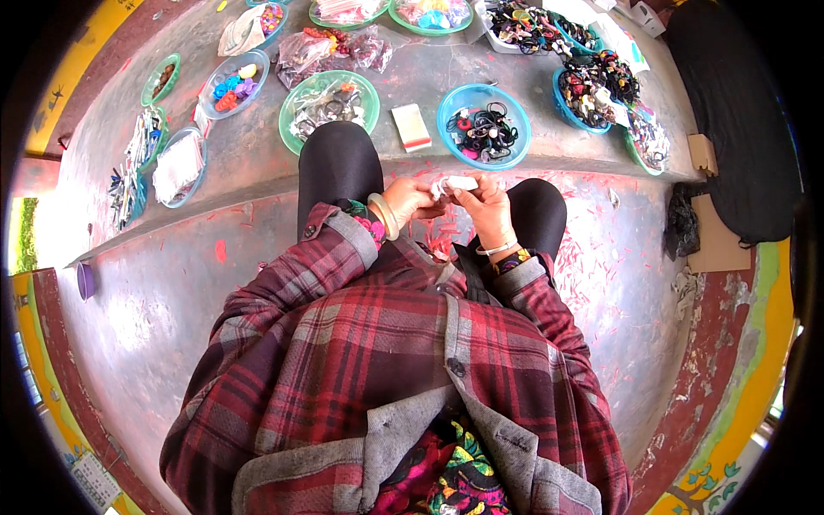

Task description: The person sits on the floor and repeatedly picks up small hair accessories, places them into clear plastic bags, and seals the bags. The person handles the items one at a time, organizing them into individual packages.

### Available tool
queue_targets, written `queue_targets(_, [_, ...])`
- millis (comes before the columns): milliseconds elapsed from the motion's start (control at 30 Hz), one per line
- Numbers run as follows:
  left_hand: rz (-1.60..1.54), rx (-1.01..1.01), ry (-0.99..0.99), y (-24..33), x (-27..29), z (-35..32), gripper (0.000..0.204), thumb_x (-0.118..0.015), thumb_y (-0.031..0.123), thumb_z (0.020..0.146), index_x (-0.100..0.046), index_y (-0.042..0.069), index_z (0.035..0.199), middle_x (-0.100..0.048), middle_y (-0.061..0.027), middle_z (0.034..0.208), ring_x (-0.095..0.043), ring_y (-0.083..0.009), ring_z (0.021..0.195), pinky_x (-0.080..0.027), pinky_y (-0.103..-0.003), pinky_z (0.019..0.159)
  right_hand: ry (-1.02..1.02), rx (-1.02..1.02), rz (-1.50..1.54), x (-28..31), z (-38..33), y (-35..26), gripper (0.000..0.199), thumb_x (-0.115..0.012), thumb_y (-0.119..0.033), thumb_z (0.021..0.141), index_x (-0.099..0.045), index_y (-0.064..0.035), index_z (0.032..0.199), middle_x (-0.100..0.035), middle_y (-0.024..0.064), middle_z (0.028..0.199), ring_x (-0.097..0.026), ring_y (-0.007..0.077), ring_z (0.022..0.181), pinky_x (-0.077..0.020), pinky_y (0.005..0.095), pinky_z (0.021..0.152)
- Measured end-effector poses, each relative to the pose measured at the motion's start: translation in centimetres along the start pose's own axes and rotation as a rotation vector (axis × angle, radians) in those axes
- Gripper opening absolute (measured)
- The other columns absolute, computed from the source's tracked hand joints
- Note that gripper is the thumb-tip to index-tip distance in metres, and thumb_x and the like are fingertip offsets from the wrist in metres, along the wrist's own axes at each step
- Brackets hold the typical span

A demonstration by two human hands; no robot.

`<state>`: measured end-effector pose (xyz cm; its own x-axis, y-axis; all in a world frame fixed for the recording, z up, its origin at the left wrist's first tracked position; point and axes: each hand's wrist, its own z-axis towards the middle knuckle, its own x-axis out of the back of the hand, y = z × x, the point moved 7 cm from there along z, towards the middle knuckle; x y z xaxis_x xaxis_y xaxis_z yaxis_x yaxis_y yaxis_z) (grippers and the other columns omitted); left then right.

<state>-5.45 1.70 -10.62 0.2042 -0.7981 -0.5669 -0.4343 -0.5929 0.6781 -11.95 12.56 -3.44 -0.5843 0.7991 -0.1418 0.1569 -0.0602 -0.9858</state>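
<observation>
Between my knees, my left hand (410, 201) and my right hand (486, 210) meet at a small crumpled white piece (453, 184), which looks like paper or cloth. Fingers of both hands pinch it, one at each end. What may lie inside it is too small to make out. Just beyond my hands, a blue bowl (444, 129) holds black bands, some with pink and red bits. A green bowl (286, 107) of dark rings and small pieces stands past my left knee. A white and red-orange card or small box (411, 128) lies between the two bowls.
Several more bowls stand on the raised ledge (257, 146), including a blue one (206, 90) with coloured bundles and another (562, 101) heaped with dark bands. Clear plastic bags (330, 53) lie farther back. Red scraps (592, 249) litter the floor. A small purple cup (86, 281) stands left.
</observation>
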Motion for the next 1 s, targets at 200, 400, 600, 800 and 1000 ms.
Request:
queue_targets(200, [0.056, -0.001, 0.014, 0.9, -0.8, -0.8, 0.023, -0.054, 0.005, 0.081, -0.057, -0.007, 0.1, -0.06, -0.0141, 0.096, -0.06, -0.0217, 0.089, -0.049, -0.03, 0.08, 0.042, 0.213, -0.635, 0.7, -0.3, -1.1, 0.009, -0.062, 0.0, 0.073, -0.06, -0.0037, 0.081, -0.062, 0.0046, 0.076, -0.059, 0.0118, 0.074, -0.0461, 0.0245, 0.063])
queue_targets(400, [0.147, -0.007, 0.007, 1.1, -0.7, -0.7, 0.024, -0.05, 0.008, 0.084, -0.057, -0.007, 0.1, -0.062, -0.0139, 0.094, -0.062, -0.0212, 0.085, -0.049, -0.027, 0.075, -0.012, 0.357, -0.966, -0.1, -0.6, -3.1, 0.01, -0.063, -0.007, 0.069, -0.061, -0.0063, 0.079, -0.061, 0.0095, 0.074, -0.059, 0.0262, 0.071, -0.046, 0.0321, 0.062])
queue_targets(600, [0.491, -0.245, 0.012, 1.8, -0.5, -0.3, 0.024, -0.048, 0.01, 0.087, -0.058, -0.005, 0.102, -0.063, -0.0112, 0.09, -0.061, -0.0157, 0.083, -0.049, -0.026, 0.072, -0.088, 0.465, -1.06, -0.5, -0.5, -3.2, 0.012, -0.06, -0.006, 0.069, -0.061, -0.0067, 0.081, -0.06, 0.0102, 0.073, -0.058, 0.028, 0.069, -0.0458, 0.0348, 0.062])
queue_targets(800, [0.781, -0.339, 0.08, 3.5, -1.4, -0.9, 0.023, -0.048, 0.006, 0.084, -0.059, -0.005, 0.1, -0.063, -0.0079, 0.089, -0.06, -0.0128, 0.079, -0.047, -0.025, 0.073, -0.034, 0.051, -0.237, 1.3, 0.2, -1.1, 0.009, -0.057, -0.004, 0.074, -0.06, -0.003, 0.083, -0.062, 0.0045, 0.074, -0.057, 0.0136, 0.064, -0.0446, 0.0279, 0.058])
queue_targets(1000, [0.437, -0.273, 0.131, 2.8, 0.3, -0.6, 0.024, -0.047, 0.0, 0.077, -0.061, -0.005, 0.096, -0.063, -0.0101, 0.092, -0.059, -0.0139, 0.084, -0.046, -0.025, 0.078, -0.113, -0.171, 0.222, 1.8, -0.1, -1.9, 0.011, -0.055, -0.005, 0.075, -0.062, -0.0047, 0.084, -0.062, 0.0023, 0.075, -0.055, 0.0078, 0.061, -0.0409, 0.0191, 0.054])
